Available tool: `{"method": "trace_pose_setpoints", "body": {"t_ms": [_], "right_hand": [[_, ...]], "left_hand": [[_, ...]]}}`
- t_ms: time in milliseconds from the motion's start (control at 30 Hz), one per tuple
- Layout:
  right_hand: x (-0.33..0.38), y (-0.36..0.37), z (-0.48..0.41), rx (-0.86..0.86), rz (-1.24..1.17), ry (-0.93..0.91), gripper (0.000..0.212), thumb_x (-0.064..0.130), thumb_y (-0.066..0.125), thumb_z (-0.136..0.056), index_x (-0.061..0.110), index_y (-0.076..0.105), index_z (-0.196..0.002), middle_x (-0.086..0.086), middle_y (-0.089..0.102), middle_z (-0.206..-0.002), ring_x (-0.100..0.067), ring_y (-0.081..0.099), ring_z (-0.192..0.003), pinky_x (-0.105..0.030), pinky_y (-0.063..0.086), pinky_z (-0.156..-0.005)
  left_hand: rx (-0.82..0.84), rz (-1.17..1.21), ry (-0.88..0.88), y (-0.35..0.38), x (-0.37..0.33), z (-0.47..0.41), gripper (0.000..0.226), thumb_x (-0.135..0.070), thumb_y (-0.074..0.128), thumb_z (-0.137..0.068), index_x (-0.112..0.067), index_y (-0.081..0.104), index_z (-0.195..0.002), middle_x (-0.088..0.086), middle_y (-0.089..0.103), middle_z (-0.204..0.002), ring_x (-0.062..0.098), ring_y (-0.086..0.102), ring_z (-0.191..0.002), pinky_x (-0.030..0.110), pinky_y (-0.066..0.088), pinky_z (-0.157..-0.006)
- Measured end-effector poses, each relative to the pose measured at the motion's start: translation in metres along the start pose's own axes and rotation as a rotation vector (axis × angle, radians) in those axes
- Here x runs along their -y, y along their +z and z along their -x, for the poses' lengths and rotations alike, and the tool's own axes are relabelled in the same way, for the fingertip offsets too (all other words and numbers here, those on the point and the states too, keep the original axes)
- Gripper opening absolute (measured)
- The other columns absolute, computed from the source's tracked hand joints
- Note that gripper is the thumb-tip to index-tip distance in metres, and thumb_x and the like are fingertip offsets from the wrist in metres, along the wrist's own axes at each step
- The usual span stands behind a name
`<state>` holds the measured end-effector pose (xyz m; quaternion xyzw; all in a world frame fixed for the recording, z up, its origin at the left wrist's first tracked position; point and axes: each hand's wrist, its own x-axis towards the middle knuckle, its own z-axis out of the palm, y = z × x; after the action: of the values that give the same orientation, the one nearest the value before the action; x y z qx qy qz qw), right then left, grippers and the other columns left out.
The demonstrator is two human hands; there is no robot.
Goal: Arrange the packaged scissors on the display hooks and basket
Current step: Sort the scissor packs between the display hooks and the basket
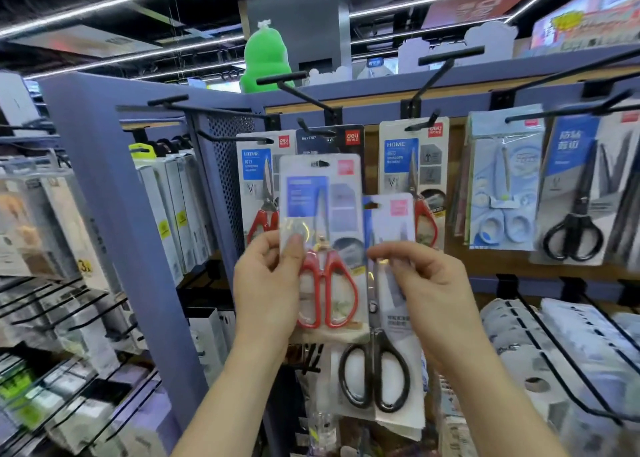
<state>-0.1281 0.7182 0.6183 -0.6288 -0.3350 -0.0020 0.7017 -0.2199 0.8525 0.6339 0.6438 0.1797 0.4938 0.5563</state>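
Left hand [266,283] is pinching the red scissors pack [322,214], a glossy clear plastic blister, dead centre with the thumb on the front. Right hand [426,283] pinches the black scissors pack [391,321], flat card with oval loop handles, just beside at 4 o'clock. Thin black metal hooks [313,125] stick out at 12 o'clock.

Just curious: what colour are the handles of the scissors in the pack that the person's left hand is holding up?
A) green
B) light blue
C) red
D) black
C: the left hand pinches the clear plastic pack of red-handled scissors, while the right hand holds the white-card pack of black-handled scissors beside it.
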Motion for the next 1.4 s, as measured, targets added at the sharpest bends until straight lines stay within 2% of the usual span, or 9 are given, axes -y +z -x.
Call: {"method": "trace_pose_setpoints", "body": {"t_ms": [133, 267, 400, 600, 733, 867, 1167, 1300, 1400], "right_hand": [[0.005, -0.007, 0.005, -0.078, -0.067, 0.026, 0.037, 0.004, 0.055, -0.094, 0.028, 0.080, -0.080, -0.005, 0.076, -0.087, -0.024, 0.069, -0.089, -0.042, 0.055, -0.086], [0.018, -0.003, 0.013, 0.144, 0.006, -0.012, 0.004, 0.024, 0.076, -0.081, 0.027, 0.078, -0.080, 0.013, 0.076, -0.083, 0.002, 0.068, -0.083, -0.009, 0.048, -0.075], [0.013, 0.008, 0.008, 0.238, 0.076, 0.031, 0.001, 0.024, 0.079, -0.081, 0.024, 0.079, -0.082, 0.019, 0.075, -0.082, 0.008, 0.067, -0.085, -0.007, 0.046, -0.074], [0.007, 0.031, 0.009, 0.312, 0.289, -0.140, 0.012, 0.021, 0.071, -0.090, 0.019, 0.079, -0.082, 0.013, 0.072, -0.075, -0.003, 0.064, -0.073, -0.018, 0.049, -0.066], [0.004, 0.049, 0.013, 0.329, 0.289, -0.208, 0.014, 0.022, 0.070, -0.090, 0.017, 0.077, -0.078, 0.006, 0.070, -0.074, -0.009, 0.063, -0.073, -0.022, 0.047, -0.066], [0.002, 0.067, 0.017, 0.384, 0.165, -0.175, 0.020, 0.030, 0.069, -0.089, 0.014, 0.076, -0.080, -0.001, 0.071, -0.076, -0.017, 0.065, -0.074, -0.033, 0.050, -0.071], [-0.002, 0.096, 0.012, 0.351, 0.008, -0.160, 0.056, 0.050, 0.063, -0.080, -0.005, 0.065, -0.084, -0.030, 0.063, -0.088, -0.044, 0.060, -0.086, -0.057, 0.052, -0.076], [0.005, 0.091, 0.006, 0.294, -0.045, -0.188, 0.062, 0.050, 0.064, -0.083, -0.011, 0.058, -0.077, -0.032, 0.054, -0.076, -0.035, 0.051, -0.065, -0.047, 0.048, -0.065], [0.011, 0.086, 0.002, 0.244, -0.050, -0.212, 0.059, 0.047, 0.065, -0.082, -0.011, 0.056, -0.073, -0.029, 0.047, -0.071, -0.022, 0.038, -0.062, -0.035, 0.035, -0.059]], "left_hand": [[-0.014, 0.035, 0.018, -0.006, -0.004, 0.009, 0.011, -0.015, 0.052, -0.100, -0.018, 0.061, -0.095, -0.002, 0.074, -0.076, 0.015, 0.067, -0.064, 0.040, 0.056, -0.064], [-0.029, 0.112, -0.025, -0.005, -0.002, 0.013, 0.017, -0.008, 0.047, -0.101, -0.022, 0.058, -0.105, 0.000, 0.076, -0.094, 0.020, 0.073, -0.084, 0.037, 0.060, -0.072], [-0.065, 0.239, -0.105, -0.013, -0.004, 0.010, 0.020, -0.006, 0.045, -0.102, -0.019, 0.058, -0.109, 0.003, 0.076, -0.098, 0.023, 0.073, -0.091, 0.044, 0.058, -0.080], [-0.083, 0.315, 0.036, -0.047, -0.032, -0.020, 0.034, 0.000, 0.053, -0.096, -0.020, 0.054, -0.124, -0.005, 0.075, -0.092, 0.015, 0.071, -0.086, 0.030, 0.059, -0.069], [-0.099, 0.154, 0.149, -0.065, -0.058, -0.050, 0.009, -0.011, 0.063, -0.092, -0.017, 0.069, -0.092, -0.007, 0.073, -0.075, 0.009, 0.070, -0.069, 0.025, 0.057, -0.060], [-0.140, 0.004, 0.271, -0.072, -0.063, -0.062, 0.015, -0.010, 0.063, -0.094, -0.021, 0.067, -0.084, -0.004, 0.069, -0.079, 0.002, 0.067, -0.067, 0.017, 0.053, -0.058], [-0.249, -0.433, 0.487, -0.061, -0.064, -0.098, 0.004, -0.020, 0.053, -0.098, -0.023, 0.057, -0.098, -0.006, 0.062, -0.098, 0.003, 0.056, -0.089, 0.018, 0.045, -0.079], [-0.232, -0.383, 0.453, -0.055, -0.070, -0.107, 0.010, -0.019, 0.050, -0.100, -0.017, 0.060, -0.103, -0.015, 0.060, -0.089, -0.005, 0.056, -0.078, 0.009, 0.045, -0.071], [-0.196, -0.370, 0.433, -0.055, -0.077, -0.110, 0.013, -0.022, 0.051, -0.100, -0.023, 0.064, -0.096, -0.010, 0.068, -0.090, 0.006, 0.064, -0.085, 0.026, 0.055, -0.080]]}}
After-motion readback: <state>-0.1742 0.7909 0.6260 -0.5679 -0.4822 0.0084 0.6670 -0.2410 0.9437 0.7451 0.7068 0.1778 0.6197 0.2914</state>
